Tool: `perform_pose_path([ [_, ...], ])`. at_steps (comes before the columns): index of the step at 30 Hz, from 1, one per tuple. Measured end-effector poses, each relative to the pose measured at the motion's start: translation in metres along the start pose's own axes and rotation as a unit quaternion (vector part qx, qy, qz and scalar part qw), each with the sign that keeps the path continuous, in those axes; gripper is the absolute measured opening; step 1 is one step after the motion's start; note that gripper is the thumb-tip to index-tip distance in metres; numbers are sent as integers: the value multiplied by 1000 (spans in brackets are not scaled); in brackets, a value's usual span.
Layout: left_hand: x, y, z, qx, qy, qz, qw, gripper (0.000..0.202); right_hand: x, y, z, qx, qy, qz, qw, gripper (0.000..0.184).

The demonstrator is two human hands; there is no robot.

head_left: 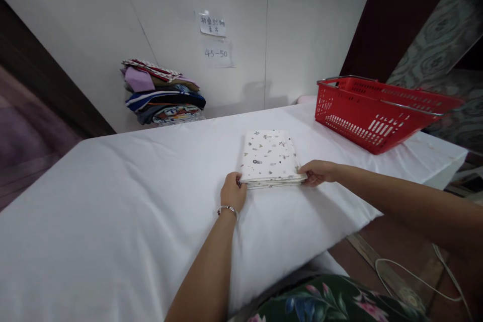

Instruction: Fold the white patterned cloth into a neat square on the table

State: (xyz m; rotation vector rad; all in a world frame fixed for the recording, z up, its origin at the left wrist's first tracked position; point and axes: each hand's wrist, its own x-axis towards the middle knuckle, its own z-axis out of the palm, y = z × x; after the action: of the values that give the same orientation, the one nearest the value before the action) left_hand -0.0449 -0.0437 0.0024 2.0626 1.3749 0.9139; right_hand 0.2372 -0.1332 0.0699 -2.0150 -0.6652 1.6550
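Note:
A white cloth with small printed figures lies folded into a neat, layered rectangle on the white-covered table. At its near left corner, my left hand pinches the folded edge, thumb and fingers closed on the layers. My right hand grips the near right corner in the same way, with the fingertips partly hidden under the fold. The cloth rests flat between both hands, its stacked layers showing along the near edge.
A red plastic basket with metal handles stands at the table's right. Behind the far edge, a pile of folded fabrics sits against the wall. Two paper notes hang above. The white tablecloth has soft wrinkles.

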Motion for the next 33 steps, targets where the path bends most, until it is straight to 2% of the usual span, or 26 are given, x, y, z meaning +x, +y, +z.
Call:
perform_pose_path([
  [7,-1,3,-2,-2,10,0,1000,21,2,-4,-4,-19,-9,-32,999,16],
  [10,0,4,-2,1,11,-2,1000,21,3,-1,-3,-1,-32,-15,999,17],
  [13,0,3,-2,4,5,-4,1000,24,2,-1,-1,6,-24,-10,1000,17],
  [17,0,3,-1,4,3,-6,1000,25,-2,-7,0,50,0,-72,996,12],
  [20,0,4,-4,10,17,-7,1000,21,-2,-6,3,119,-13,-117,986,12],
  [27,1,5,-7,26,20,-24,999,20,6,13,8,128,-53,-52,989,15],
  [31,1,3,-5,29,19,-16,999,21,2,5,5,142,-61,-55,986,15],
  [33,2,3,-5,32,21,-14,999,20,0,-2,5,174,-74,-85,978,14],
])
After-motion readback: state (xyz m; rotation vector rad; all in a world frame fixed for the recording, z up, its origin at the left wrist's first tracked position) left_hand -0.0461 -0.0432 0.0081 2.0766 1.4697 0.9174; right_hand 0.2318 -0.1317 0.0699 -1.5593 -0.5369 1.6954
